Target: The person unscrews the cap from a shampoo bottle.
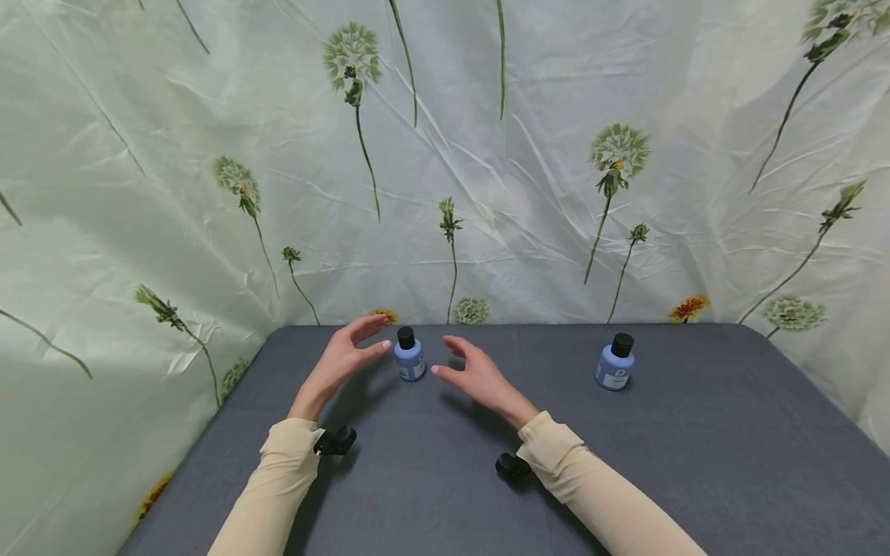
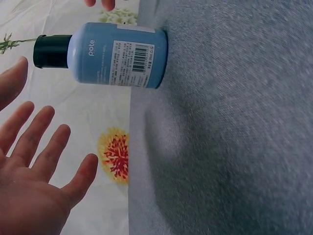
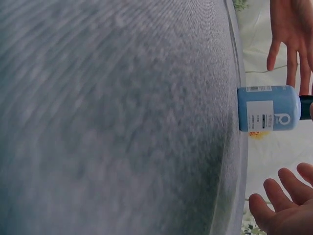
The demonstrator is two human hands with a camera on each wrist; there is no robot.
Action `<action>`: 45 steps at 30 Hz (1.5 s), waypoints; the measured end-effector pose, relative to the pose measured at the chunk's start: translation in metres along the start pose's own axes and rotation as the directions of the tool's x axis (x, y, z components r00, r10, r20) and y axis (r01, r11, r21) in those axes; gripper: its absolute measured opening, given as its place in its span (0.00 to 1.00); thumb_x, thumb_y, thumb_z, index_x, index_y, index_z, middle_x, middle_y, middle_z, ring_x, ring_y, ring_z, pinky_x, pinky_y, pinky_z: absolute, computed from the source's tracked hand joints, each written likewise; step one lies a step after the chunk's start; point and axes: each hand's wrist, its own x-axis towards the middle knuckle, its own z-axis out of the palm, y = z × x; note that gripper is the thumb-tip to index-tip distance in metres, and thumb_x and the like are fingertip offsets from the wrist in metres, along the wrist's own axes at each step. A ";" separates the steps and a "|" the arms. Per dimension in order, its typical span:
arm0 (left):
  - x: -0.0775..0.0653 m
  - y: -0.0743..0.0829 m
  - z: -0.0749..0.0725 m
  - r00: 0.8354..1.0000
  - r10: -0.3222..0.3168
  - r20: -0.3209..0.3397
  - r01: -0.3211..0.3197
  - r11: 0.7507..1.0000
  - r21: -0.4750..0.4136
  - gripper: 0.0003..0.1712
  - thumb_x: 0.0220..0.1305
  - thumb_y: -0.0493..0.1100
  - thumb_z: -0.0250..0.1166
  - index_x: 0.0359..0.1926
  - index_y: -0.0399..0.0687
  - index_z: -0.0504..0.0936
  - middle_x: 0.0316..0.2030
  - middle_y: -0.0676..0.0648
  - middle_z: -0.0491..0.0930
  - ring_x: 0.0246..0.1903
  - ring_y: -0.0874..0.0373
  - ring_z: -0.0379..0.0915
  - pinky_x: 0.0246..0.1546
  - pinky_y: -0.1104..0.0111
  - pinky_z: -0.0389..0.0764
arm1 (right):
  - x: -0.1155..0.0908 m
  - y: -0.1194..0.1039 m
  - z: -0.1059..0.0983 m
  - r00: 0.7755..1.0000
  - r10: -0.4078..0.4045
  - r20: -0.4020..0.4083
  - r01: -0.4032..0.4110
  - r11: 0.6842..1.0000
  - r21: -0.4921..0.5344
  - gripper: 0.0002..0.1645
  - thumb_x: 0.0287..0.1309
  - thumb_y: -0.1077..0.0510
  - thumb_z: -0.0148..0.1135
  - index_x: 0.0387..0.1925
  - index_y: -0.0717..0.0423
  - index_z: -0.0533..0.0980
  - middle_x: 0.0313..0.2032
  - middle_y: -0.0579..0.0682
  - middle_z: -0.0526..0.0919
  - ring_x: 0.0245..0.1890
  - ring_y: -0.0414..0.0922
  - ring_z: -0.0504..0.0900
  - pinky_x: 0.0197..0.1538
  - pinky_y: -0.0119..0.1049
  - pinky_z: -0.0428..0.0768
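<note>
A small blue bottle [image 1: 409, 361] with a black cap stands upright on the grey table, between the two hands. My left hand [image 1: 345, 355] is held to its left, fingers spread and loosely bent, apart from the bottle. On the other side my right hand [image 1: 476, 376] hovers with thumb and fingers parted, also not touching it. The left wrist view shows the bottle's printed label [image 2: 131, 62] with a barcode, and the open left palm [image 2: 34, 196] beside it. In the right wrist view the right hand's fingers [image 3: 279, 196] are apart from the same bottle [image 3: 269, 108].
A second blue bottle [image 1: 615, 363] with a black cap stands upright farther right on the grey cloth-covered table [image 1: 695, 463]. Behind and to the left hangs a pale curtain [image 1: 487, 154] printed with dandelions. Both wrists carry black camera mounts [image 1: 337, 441].
</note>
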 end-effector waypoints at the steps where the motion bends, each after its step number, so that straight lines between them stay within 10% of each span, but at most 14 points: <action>1: 0.001 0.001 0.001 1.000 0.002 -0.001 -0.002 1.000 -0.001 0.34 0.65 0.46 0.68 0.69 0.45 0.68 0.66 0.42 0.68 0.68 0.45 0.59 0.61 0.43 0.65 | 0.001 0.000 0.001 1.000 -0.004 -0.002 0.004 1.000 0.000 0.37 0.65 0.50 0.63 0.71 0.55 0.63 0.67 0.55 0.69 0.67 0.55 0.67 0.63 0.55 0.67; 36: 0.014 0.011 0.020 0.998 0.058 0.037 -0.056 0.996 -0.068 0.28 0.63 0.41 0.70 0.64 0.43 0.74 0.60 0.40 0.75 0.62 0.45 0.69 0.56 0.48 0.72 | 0.025 -0.001 0.016 0.998 0.010 0.061 -0.010 1.000 -0.006 0.43 0.61 0.47 0.67 0.71 0.59 0.62 0.67 0.57 0.69 0.67 0.56 0.67 0.62 0.54 0.68; 45: 0.000 0.042 0.016 0.995 0.059 0.080 -0.055 0.997 -0.051 0.26 0.63 0.35 0.68 0.62 0.35 0.75 0.58 0.35 0.75 0.58 0.40 0.72 0.53 0.51 0.75 | 0.033 -0.003 0.022 0.996 0.024 0.087 -0.024 1.000 0.004 0.44 0.60 0.48 0.69 0.71 0.59 0.61 0.68 0.56 0.67 0.67 0.54 0.66 0.64 0.52 0.67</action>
